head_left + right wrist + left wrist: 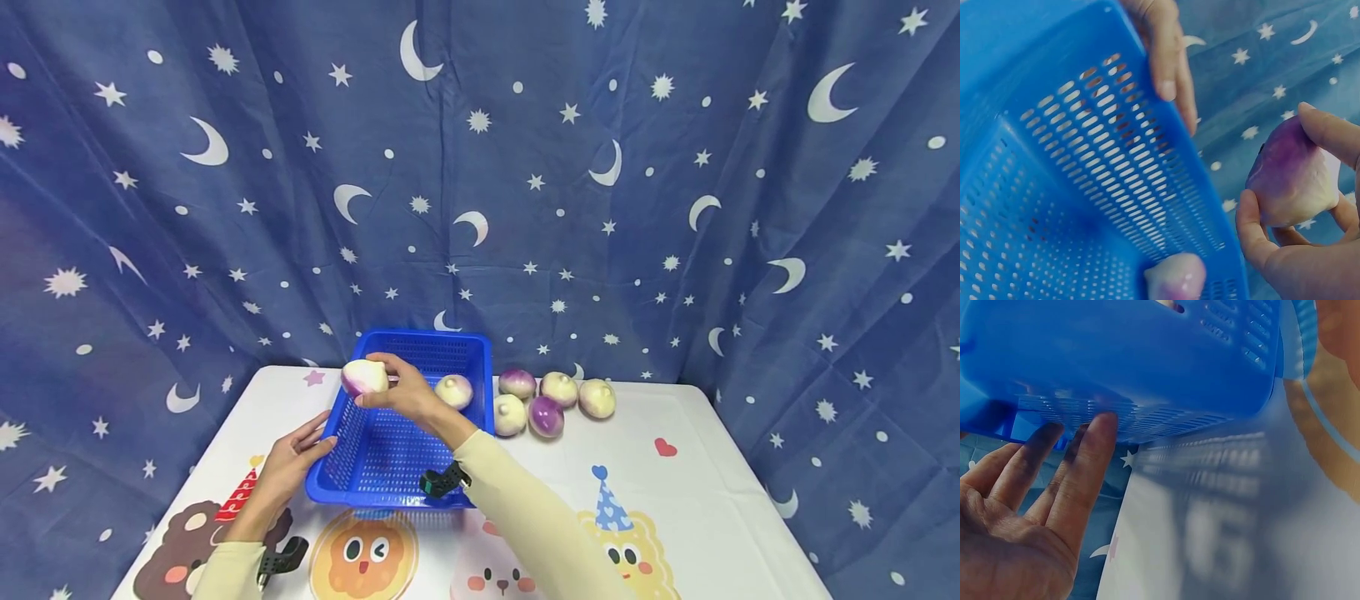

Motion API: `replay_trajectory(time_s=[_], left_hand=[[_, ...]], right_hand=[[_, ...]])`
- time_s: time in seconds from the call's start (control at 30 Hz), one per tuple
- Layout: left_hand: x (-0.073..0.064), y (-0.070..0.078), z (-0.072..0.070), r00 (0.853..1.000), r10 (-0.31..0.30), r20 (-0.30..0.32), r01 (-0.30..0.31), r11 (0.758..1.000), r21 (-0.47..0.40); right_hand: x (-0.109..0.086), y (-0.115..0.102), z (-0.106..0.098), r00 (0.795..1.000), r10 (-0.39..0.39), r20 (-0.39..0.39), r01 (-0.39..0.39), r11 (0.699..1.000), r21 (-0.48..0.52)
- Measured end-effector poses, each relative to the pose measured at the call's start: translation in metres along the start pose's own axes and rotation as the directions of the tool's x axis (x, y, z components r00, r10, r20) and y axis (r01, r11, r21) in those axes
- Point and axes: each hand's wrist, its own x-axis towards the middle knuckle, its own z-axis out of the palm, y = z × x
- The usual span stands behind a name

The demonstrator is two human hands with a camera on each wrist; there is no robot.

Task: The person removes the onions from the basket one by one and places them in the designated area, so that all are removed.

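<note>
In the head view my right hand (401, 387) holds a purple-and-white turnip (364, 377) above the left rim of a blue plastic basket (318, 492). The right wrist view shows that turnip (1294, 172) pinched between thumb and fingertips. My left hand (288, 462) is at the basket's left side, its thumb over the rim and its other fingers (1088, 469) stretched along the outside wall. Another turnip (453, 392) lies inside the basket toward the right wall.
Right of the basket, several turnips (546, 417) sit close together on the white tablecloth (720, 492), which is printed with cartoon figures. Behind the table hangs a dark blue curtain (525, 233) with moons and stars.
</note>
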Motion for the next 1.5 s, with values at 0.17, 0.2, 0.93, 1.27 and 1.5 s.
replay_trajectory(time_s=[0.17,0.2,0.93,1.27,1.5], left_hand=[[0.001,-0.003,0.000,1.000,-0.002,-0.002,0.002,1.000,0.003],[0.001,-0.003,0.000,1.000,-0.002,-0.002,0.002,1.000,0.005],[0.000,-0.003,-0.002,0.999,-0.036,-0.009,0.036,0.999,0.006],[0.002,-0.002,-0.001,1.000,-0.016,-0.006,0.016,1.000,0.001],[0.003,-0.001,-0.001,1.000,-0.021,-0.003,0.021,1.000,0.000]], right_hand=[[-0.015,-0.010,-0.007,0.999,-0.030,0.026,0.030,0.999,0.021],[-0.019,-0.011,-0.009,0.999,-0.038,0.030,0.038,0.999,0.024],[-0.074,-0.009,-0.059,0.999,-0.029,-0.039,0.032,0.995,0.098],[-0.095,-0.005,-0.091,0.997,-0.014,-0.079,0.022,0.994,0.110],[-0.107,0.001,-0.116,0.989,-0.013,-0.144,0.027,0.995,0.095]])
